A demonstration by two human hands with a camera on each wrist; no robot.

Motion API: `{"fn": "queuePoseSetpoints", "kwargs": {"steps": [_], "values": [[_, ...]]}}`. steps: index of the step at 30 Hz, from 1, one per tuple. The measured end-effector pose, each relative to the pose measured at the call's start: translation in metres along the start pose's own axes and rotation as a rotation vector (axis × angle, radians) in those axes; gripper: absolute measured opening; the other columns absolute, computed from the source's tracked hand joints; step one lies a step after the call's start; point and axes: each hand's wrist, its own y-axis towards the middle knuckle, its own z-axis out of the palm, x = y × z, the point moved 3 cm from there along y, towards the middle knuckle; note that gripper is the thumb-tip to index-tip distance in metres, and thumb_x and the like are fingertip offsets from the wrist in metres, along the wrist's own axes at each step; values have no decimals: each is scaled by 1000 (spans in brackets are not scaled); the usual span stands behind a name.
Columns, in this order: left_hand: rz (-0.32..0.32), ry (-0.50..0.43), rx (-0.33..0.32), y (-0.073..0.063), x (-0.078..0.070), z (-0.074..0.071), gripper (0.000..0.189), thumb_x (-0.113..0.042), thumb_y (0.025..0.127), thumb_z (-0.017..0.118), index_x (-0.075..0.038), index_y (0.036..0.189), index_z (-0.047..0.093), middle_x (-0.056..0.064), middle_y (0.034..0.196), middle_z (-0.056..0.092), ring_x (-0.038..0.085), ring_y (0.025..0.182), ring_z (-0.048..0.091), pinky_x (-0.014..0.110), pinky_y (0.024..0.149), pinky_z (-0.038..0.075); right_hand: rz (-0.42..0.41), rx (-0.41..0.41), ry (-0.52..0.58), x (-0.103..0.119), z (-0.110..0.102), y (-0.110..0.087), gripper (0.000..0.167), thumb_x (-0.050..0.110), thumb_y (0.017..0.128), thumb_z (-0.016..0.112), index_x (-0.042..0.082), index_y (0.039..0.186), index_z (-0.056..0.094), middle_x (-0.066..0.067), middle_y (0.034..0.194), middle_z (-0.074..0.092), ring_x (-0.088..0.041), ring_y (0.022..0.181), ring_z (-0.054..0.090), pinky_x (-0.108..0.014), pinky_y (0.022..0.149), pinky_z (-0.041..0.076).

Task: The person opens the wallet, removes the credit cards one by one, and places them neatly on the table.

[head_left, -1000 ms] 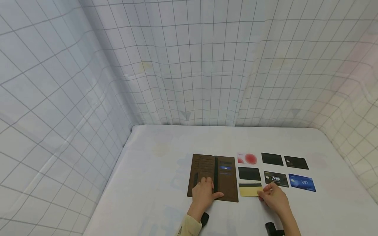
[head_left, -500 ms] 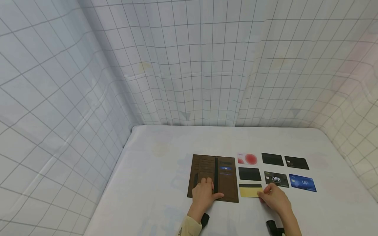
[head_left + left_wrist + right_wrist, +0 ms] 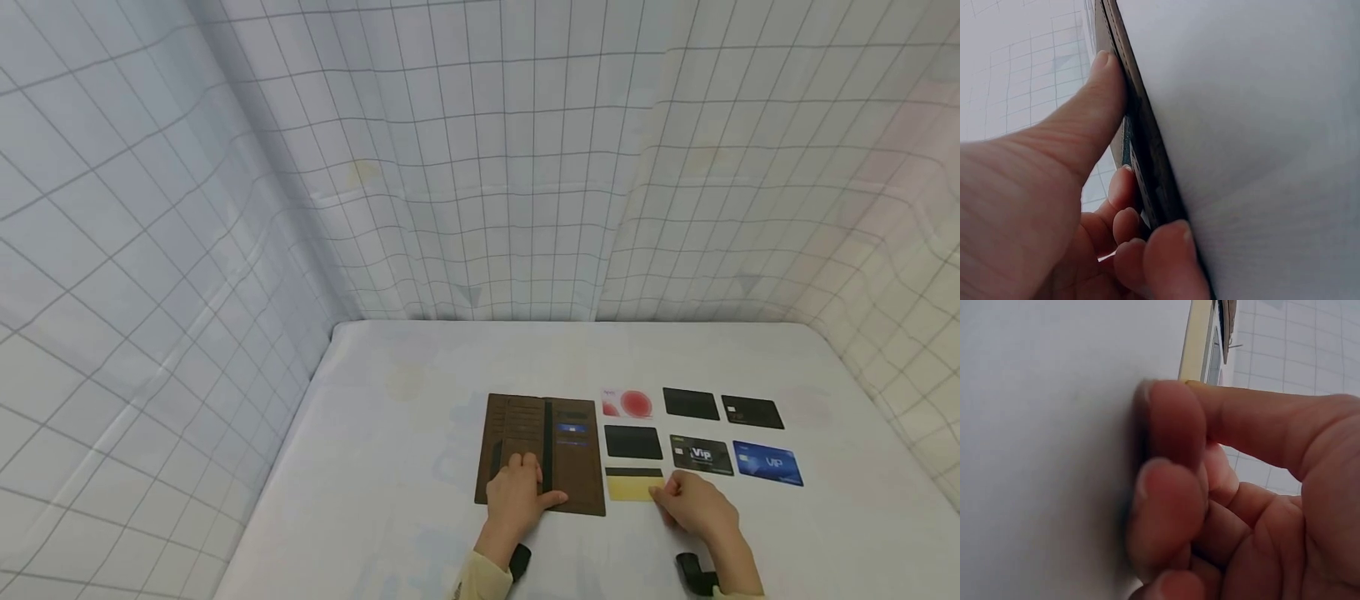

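Observation:
An open brown wallet lies flat on the table, with a blue card in one slot of its right half. My left hand rests on the wallet's lower middle, bent fingers on the left half and thumb stretched to the right half. In the left wrist view the thumb lies along the wallet's upper face. To the right is a yellow card with a black stripe. My right hand pinches its lower right corner between thumb and index finger; the other fingers are curled beneath the palm.
Loose cards lie right of the wallet: a red-and-white card, black cards, a dark VIP card and a blue VIP card. Gridded white curtains enclose the white table.
My right hand's index finger has bent more and its fingertips have shifted slightly left over the yellow card's corner. The left hand and wallet have stayed in place.

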Motion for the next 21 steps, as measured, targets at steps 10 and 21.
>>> {"fn": "queuePoseSetpoints", "kwargs": {"steps": [10, 21], "values": [[-14, 12, 18, 0, 1, 2, 49, -58, 68, 75, -20, 77, 45, -4, 74, 39, 11, 54, 38, 26, 46, 30, -4, -20, -5, -3, 1, -1, 30, 31, 89, 64, 9, 72, 52, -1, 57, 52, -19, 57, 45, -31, 52, 30], [-7, 12, 5, 1, 0, 1, 49, -56, 68, 76, -19, 77, 45, -4, 73, 39, 11, 54, 38, 26, 46, 30, 14, -31, 14, -5, 3, 0, 31, 33, 88, 64, 8, 73, 53, -2, 58, 52, -19, 58, 45, -31, 52, 31]]}}
